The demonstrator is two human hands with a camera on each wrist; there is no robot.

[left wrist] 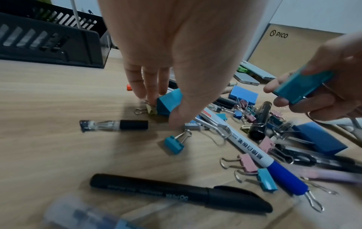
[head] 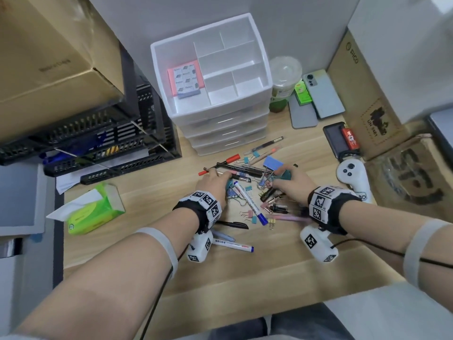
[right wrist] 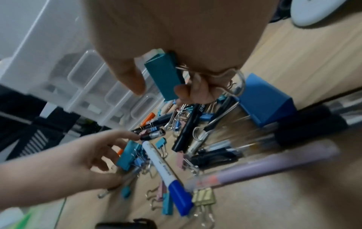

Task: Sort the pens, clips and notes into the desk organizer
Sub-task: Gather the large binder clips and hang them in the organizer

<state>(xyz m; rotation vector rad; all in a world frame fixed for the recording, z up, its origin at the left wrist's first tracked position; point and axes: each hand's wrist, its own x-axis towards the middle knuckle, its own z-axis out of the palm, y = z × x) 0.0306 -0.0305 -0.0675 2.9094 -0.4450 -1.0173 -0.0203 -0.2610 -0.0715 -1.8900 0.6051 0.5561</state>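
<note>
A white desk organizer (head: 266, 77) with open top compartments stands on drawers at the back; a pad of sticky notes (head: 185, 81) lies in its left compartment. Pens and binder clips lie scattered on the wooden desk (head: 157, 200), among them a white marker with a blue cap (left wrist: 254, 148) and a black marker (left wrist: 176, 192). My left hand (head: 220, 176) pinches a large teal binder clip (left wrist: 169, 102) that rests on the desk. My right hand (head: 282, 179) grips another large teal binder clip (right wrist: 164, 77) just above the pile. A large blue clip (head: 272, 163) lies behind the hands.
Black crates (head: 98, 143) under a cardboard box sit at the left, with a green tissue pack (head: 95, 209) in front. A cup (head: 284, 82), phones (head: 323, 94), a white controller (head: 353, 177) and cardboard boxes (head: 362, 94) crowd the right.
</note>
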